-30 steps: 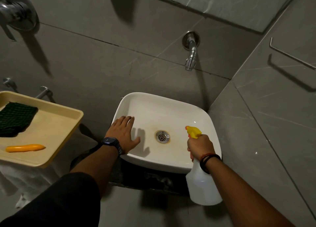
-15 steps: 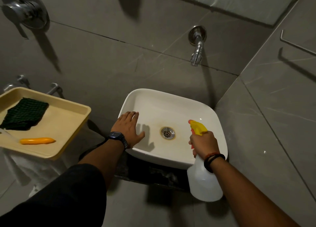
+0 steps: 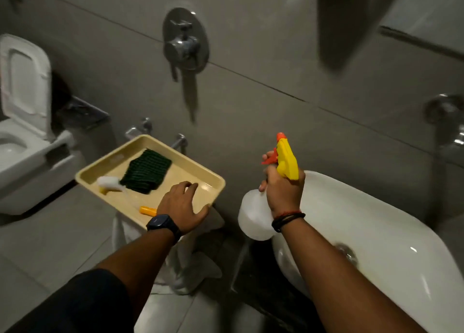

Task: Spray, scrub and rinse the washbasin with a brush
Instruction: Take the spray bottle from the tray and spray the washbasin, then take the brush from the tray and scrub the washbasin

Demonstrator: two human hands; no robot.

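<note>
The white washbasin (image 3: 376, 227) lies at the lower right, its drain (image 3: 347, 251) partly behind my right forearm. My right hand (image 3: 283, 189) is shut on the neck of a white spray bottle (image 3: 252, 219) with a yellow trigger head (image 3: 287, 162), held left of the basin rim. My left hand (image 3: 183, 204) hovers open over the near right part of a beige tray (image 3: 213, 179). On the tray lie a brush with white bristles (image 3: 108, 183) and an orange handle (image 3: 148, 210), partly hidden by my hand, and a dark green scrub cloth (image 3: 145, 173).
A white toilet (image 3: 22, 136) with raised lid stands at the far left. A chrome shower mixer (image 3: 184, 45) is on the grey tiled wall above the tray. The tray rests on a stand draped in white plastic (image 3: 185, 265). A chrome tap (image 3: 452, 131) is at the right edge.
My view has swung left. My left hand has left the basin rim and moved over the tray. My right hand has carried the spray bottle up and left, off the basin.
</note>
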